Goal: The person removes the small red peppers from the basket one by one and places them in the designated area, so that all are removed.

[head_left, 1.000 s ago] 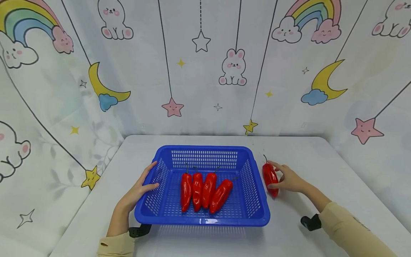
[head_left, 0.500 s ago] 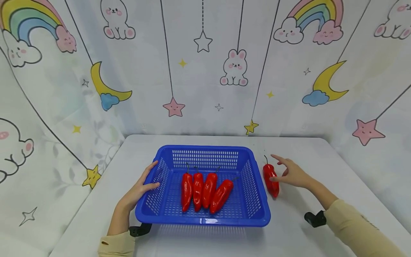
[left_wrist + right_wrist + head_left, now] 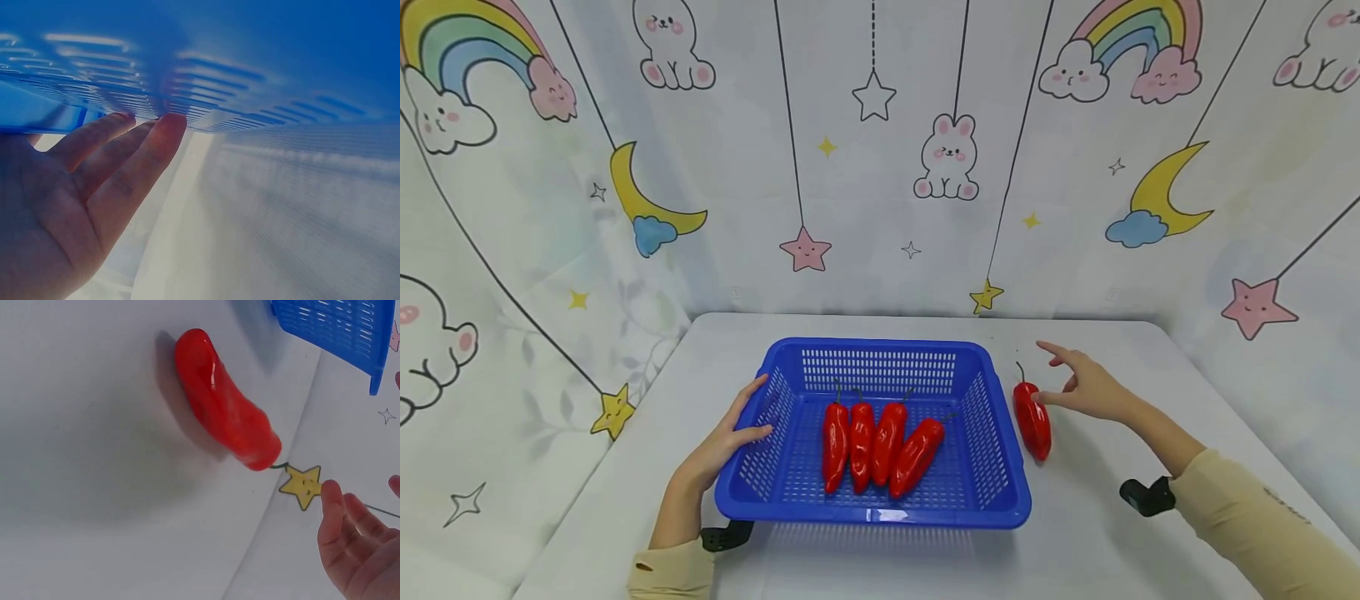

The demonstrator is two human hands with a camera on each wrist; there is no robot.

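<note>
A blue plastic basket [image 3: 872, 515] stands on the white table with several red chili peppers [image 3: 889, 443] side by side in it. My left hand [image 3: 718, 446] grips its left rim, thumb over the inside and fingers along the outer wall. In the left wrist view the fingers [image 3: 140, 172] lie against the slotted wall. Right of the basket, one more red chili pepper [image 3: 1032, 421] lies on the table, its dark stem pointing away. My right hand [image 3: 1093, 387] hovers over it with fingers spread, holding nothing. The right wrist view shows a gap between this hand [image 3: 362, 550] and the pepper [image 3: 225, 403].
The white table [image 3: 1097, 342] reaches back to a hanging cloth [image 3: 880, 208] printed with rainbows, moons, stars and animals. Black straps with small devices [image 3: 1147, 497] sit at both wrists, below beige sleeves.
My right hand has let go of the single pepper and moved up and to the right. That pepper stays beside the basket. The left hand has not visibly moved.
</note>
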